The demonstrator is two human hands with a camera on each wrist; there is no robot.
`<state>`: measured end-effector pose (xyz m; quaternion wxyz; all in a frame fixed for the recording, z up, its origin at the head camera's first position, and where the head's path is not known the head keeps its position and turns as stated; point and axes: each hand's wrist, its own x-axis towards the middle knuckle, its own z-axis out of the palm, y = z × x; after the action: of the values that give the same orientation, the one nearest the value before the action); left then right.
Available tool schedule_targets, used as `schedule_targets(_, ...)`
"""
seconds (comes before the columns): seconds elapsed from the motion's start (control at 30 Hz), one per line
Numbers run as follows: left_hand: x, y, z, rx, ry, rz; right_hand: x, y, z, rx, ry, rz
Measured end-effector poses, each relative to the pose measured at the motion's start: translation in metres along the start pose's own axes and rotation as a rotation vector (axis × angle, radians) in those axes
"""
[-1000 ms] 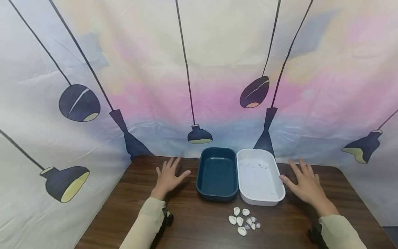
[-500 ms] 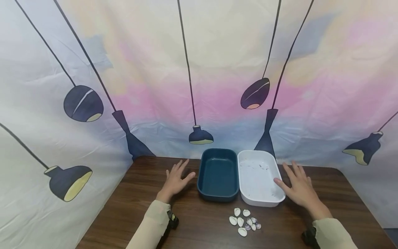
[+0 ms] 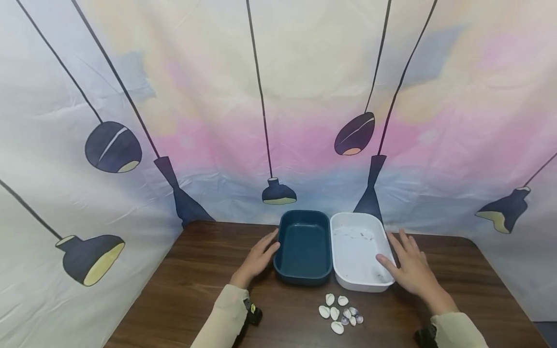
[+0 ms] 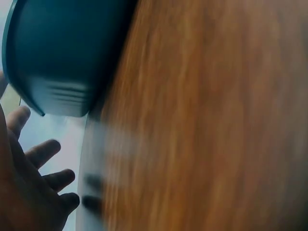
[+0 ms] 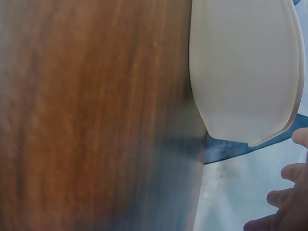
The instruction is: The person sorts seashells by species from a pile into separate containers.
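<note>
A dark teal rectangular dish [image 3: 303,253] stands side by side with a white dish [image 3: 358,258], which has small specks inside. My left hand [image 3: 256,259] is at the teal dish's left side, fingers fairly straight; whether they touch it I cannot tell. On the other side, my right hand [image 3: 411,271] is spread beside the white dish, its thumb over the right rim. The left wrist view has the teal dish's wall [image 4: 53,53] above the left fingers [image 4: 43,153]. In front of the dishes lie several white seashells [image 3: 334,313] and smaller purplish ones [image 3: 353,321].
The dishes and shells are on a dark wooden table [image 3: 191,270]. Right behind its back edge hangs a cloth backdrop [image 3: 226,121] printed with pendant lamps. Each wrist wears a black strapped device, such as the left one [image 3: 254,313].
Both hands have moved inward. The left has come right, up to the teal dish, and the right has shifted left along the white dish. The dishes and shells stay in place.
</note>
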<state>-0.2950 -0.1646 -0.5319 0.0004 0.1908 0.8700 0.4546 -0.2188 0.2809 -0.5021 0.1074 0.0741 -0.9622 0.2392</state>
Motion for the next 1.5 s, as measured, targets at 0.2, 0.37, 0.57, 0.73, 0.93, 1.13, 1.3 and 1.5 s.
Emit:
schedule_targets(0.2, 0.003, 0.003, 0.011, -0.068, -0.033, -0.043, -0.005, -0.003, 0.002, 0.020, 0.012, -0.011)
schedule_targets(0.37, 0.005, 0.004, 0.018, -0.065, -0.021, -0.050, -0.007, -0.008, 0.002, 0.025, 0.024, -0.029)
schedule_targets(0.57, 0.008, 0.007, 0.028, -0.109, 0.007, -0.035, -0.008, -0.017, 0.000, 0.052, 0.027, -0.056)
schedule_targets(0.73, 0.010, 0.009, 0.036, -0.167, 0.032, -0.016, -0.010, -0.028, 0.002, 0.064, 0.024, -0.068)
schedule_targets(0.93, 0.009, 0.011, 0.042, -0.183, 0.052, -0.016, -0.014, -0.040, 0.008, 0.063, 0.047, -0.113)
schedule_targets(1.13, 0.008, 0.013, 0.046, -0.178, 0.059, -0.031, -0.020, -0.050, 0.013, 0.092, 0.089, -0.162)
schedule_targets(1.3, 0.007, 0.011, 0.045, -0.164, 0.050, -0.020, -0.025, -0.060, 0.014, 0.116, 0.115, -0.201)
schedule_targets(1.5, 0.004, 0.007, 0.039, -0.156, 0.017, -0.022, -0.032, -0.075, 0.020, 0.130, 0.165, -0.278)
